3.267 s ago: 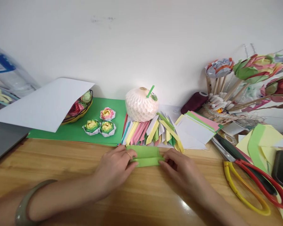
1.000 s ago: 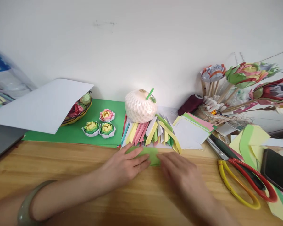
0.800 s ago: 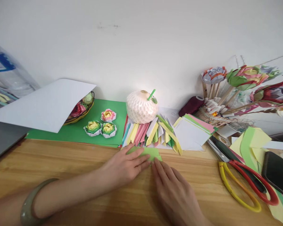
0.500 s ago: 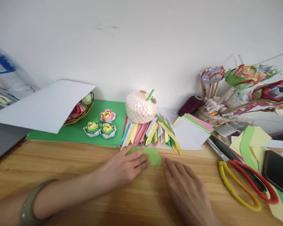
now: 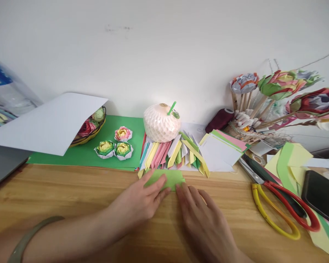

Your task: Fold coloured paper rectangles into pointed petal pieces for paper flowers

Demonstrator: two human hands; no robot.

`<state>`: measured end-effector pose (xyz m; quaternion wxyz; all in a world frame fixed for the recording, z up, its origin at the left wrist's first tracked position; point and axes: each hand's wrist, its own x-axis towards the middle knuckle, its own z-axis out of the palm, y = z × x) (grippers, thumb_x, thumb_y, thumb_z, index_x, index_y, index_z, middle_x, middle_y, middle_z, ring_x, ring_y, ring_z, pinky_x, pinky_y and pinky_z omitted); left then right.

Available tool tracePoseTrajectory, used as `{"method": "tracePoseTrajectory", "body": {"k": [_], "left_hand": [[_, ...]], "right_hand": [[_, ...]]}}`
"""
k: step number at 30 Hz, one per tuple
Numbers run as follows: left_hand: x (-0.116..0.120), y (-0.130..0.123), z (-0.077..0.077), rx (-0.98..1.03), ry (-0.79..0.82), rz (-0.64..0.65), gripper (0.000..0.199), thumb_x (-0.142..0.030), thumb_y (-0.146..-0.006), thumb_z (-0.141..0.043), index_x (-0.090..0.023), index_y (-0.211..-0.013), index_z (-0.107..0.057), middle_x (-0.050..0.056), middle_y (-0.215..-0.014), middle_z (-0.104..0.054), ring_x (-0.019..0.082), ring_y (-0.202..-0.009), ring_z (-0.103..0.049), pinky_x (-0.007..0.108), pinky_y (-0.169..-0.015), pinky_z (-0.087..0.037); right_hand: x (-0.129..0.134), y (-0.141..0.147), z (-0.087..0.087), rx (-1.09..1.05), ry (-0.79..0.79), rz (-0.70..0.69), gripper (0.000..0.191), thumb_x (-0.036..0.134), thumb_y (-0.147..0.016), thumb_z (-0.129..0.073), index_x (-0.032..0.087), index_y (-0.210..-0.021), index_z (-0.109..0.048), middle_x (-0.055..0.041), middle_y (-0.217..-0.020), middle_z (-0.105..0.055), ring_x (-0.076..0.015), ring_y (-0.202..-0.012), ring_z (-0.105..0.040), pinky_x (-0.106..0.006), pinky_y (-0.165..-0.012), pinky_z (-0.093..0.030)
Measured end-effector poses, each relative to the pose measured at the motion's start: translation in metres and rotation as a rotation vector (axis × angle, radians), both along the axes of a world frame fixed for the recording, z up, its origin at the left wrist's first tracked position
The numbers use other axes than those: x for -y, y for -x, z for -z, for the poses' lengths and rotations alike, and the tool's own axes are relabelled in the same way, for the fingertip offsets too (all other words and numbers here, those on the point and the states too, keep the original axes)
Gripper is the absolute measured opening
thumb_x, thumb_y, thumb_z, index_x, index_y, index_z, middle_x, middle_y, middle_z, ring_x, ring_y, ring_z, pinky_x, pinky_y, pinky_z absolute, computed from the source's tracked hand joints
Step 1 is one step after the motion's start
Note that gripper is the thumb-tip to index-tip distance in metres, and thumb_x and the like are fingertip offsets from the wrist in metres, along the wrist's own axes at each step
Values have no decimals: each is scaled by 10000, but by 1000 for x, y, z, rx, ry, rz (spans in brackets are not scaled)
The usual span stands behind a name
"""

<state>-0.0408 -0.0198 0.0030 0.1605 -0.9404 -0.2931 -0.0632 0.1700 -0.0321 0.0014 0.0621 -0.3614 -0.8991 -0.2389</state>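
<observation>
A small piece of green paper (image 5: 174, 177) lies flat on the wooden table, apparently folded. My left hand (image 5: 142, 197) rests over its left part with fingers stretched and a little apart, pressing it down. From the right, my right hand (image 5: 204, 213) touches the paper's lower right edge with its fingertips, the fingers extended and lying flat. Just behind the paper, folded strips (image 5: 164, 153) in pink, yellow, white and green are fanned out under a white, net-textured round container (image 5: 162, 123) with a green straw.
Scissors (image 5: 279, 204) with red and yellow handles lie right, beside a black phone (image 5: 322, 193) and paper scraps. Three paper flowers (image 5: 123, 149) sit on green sheets (image 5: 84, 159) at left, near a basket under white paper (image 5: 49, 124). Flowers on sticks (image 5: 281, 86) stand back right.
My right hand has slid left onto the lower right edge of the green paper. My left hand stays on the paper, having shifted only slightly. The camera view has moved a little.
</observation>
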Motion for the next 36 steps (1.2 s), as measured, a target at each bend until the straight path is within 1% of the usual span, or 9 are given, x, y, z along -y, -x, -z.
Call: {"method": "tracePoseTrajectory", "body": {"k": [7,13,19,22,26,29,31,33,36], "left_hand": [[25,5,-2,-35,-64,-81,336,-290,-756,-628,-117,-1036,-694,125,-1099,-664,302,-1204,-464,510,-1075,-274],[24,8,-2,-75,-102,-70,399,-346,-718,-669,-109,-1038,-699,125,-1094,-671,310,-1164,-481,535,-1056,-265],[20,15,-1,-76,-51,-62,342,-332,-782,-631,-115,-1039,-692,126,-1103,-670,286,-1153,-492,529,-1056,-235],[18,21,-3,-67,-27,-46,305,-304,-809,-618,-108,-1032,-686,141,-1107,-668,277,-1122,-518,534,-1048,-205],[10,30,-9,-53,18,-20,252,-283,-873,-550,-132,-1031,-676,124,-1115,-666,243,-1076,-559,494,-1041,-200],[3,34,-16,-51,64,17,213,-262,-863,-576,-154,-1016,-677,102,-1115,-669,221,-1035,-589,446,-1033,-221],[-1,36,-18,-60,95,36,193,-256,-844,-605,-171,-1001,-680,90,-1123,-667,216,-1016,-603,429,-1025,-247],[-3,37,-20,-80,139,25,201,-245,-818,-634,-177,-1003,-675,88,-1142,-658,226,-1030,-602,429,-1028,-264],[-4,37,-24,-117,249,-4,244,-192,-782,-654,-177,-1025,-662,93,-1187,-633,239,-1093,-575,430,-1054,-265]], "right_hand": [[-2,1,2,-2,-52,-23,449,24,-738,-368,-9,-1106,-623,-183,-1102,-649,-271,-978,-595,-372,-866,-467],[-1,-1,5,-44,-44,-58,462,94,-832,-345,120,-1253,-534,-199,-1098,-648,-293,-1017,-611,-415,-834,-469],[-5,-7,0,-73,-3,-74,440,15,-756,-348,-27,-1098,-621,-208,-1127,-638,-289,-1006,-612,-397,-847,-489],[-9,-11,-5,-92,13,-92,432,-11,-728,-342,-49,-1035,-644,-218,-1094,-650,-301,-972,-622,-409,-818,-513],[-21,-17,-13,-169,135,-135,349,-1,-779,-392,26,-1001,-660,-174,-1038,-675,-267,-933,-633,-379,-811,-535],[-34,-19,-15,-282,308,-86,265,43,-843,-427,108,-981,-643,-122,-956,-679,-222,-868,-633,-349,-743,-553],[-42,-18,-12,-369,367,-38,218,119,-873,-471,109,-1041,-609,-126,-980,-654,-238,-895,-613,-392,-750,-550],[-46,-16,-9,-411,416,-29,248,205,-858,-557,116,-1088,-585,-130,-1014,-632,-259,-932,-592,-435,-772,-539],[-46,-14,-5,-448,495,-42,188,204,-820,-618,162,-1002,-602,-102,-999,-622,-249,-930,-585,-418,-761,-534]]}}
